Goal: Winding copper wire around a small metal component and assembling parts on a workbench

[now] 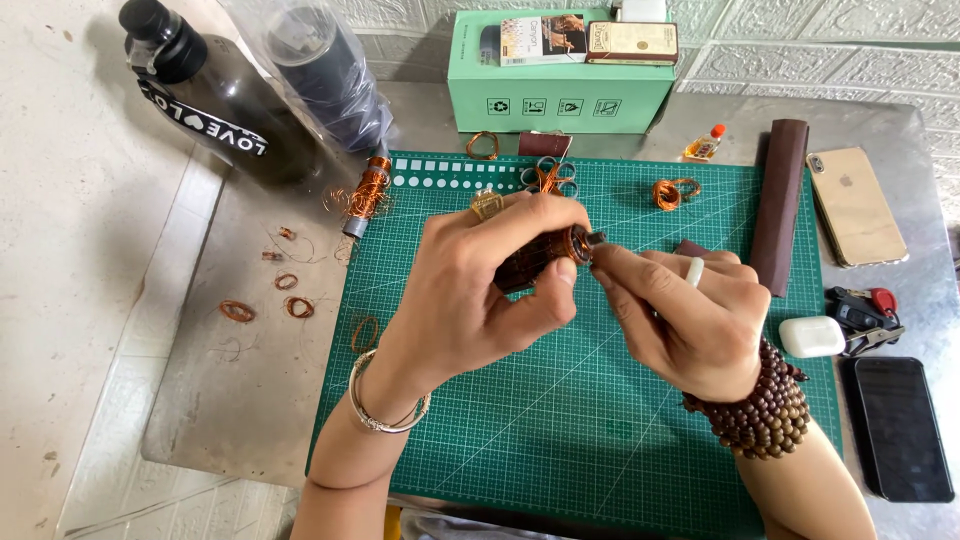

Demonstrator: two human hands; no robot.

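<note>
My left hand [480,290] grips a small dark motor rotor [545,256] wound with copper wire, holding it above the green cutting mat [560,420]. My right hand [690,320] pinches the rotor's metal shaft end [594,240] between thumb and forefinger. There is a gold ring on the left hand and a silver bangle on its wrist. On the right hand I see a white ring, with a wooden bead bracelet at the wrist.
Copper wire coils [675,190] and a stripped rotor [365,195] lie at the mat's far edge, loose wire rings [237,310] to the left. A green box [560,85], a black bottle [215,95], a brown pouch [782,200], two phones [855,205], an earbud case [812,336] and keys surround the mat.
</note>
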